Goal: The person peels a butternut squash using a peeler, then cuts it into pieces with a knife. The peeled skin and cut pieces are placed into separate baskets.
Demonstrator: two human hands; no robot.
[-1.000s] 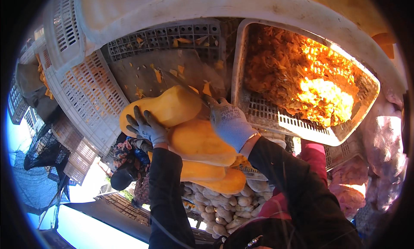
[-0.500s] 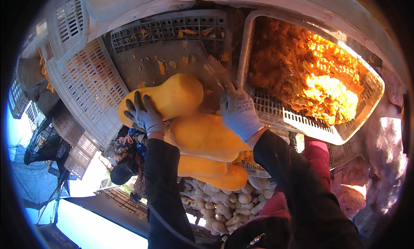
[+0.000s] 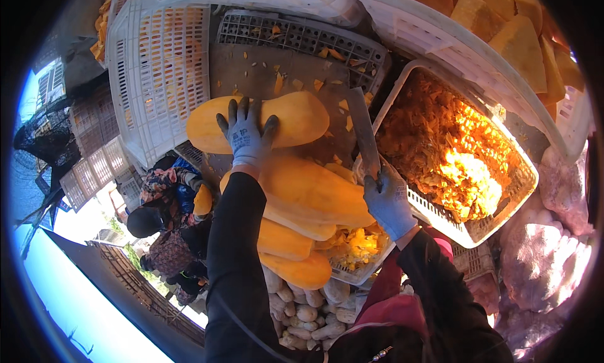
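Observation:
A long peeled orange squash (image 3: pixel 294 119) lies crosswise on a brown work surface. My left hand (image 3: pixel 246 135), in a grey glove with dark fingertips, grips it from above near its middle, fingers curving over the far side. My right hand (image 3: pixel 387 202), gloved alike, is closed round the handle of a cleaver (image 3: pixel 363 127). Its broad blade points away from me, apart from the squash and beside the basket of orange pulp. Closer to me, more peeled squashes (image 3: pixel 314 190) lie piled together.
Right stands a white basket (image 3: pixel 462 237) of stringy pulp (image 3: pixel 434 136). Cut orange pieces (image 3: pixel 519 48) fill a crate at the far right. A slatted crate (image 3: pixel 160 73) stands left. Unpeeled squashes (image 3: pixel 308 316) lie below. A co-worker (image 3: pixel 167 206) is at lower left.
My left hand has shifted rightward along the squash, which now lies more level. My right hand has drawn nearer to me, and the cleaver, blurred before, shows clearly. The view has turned.

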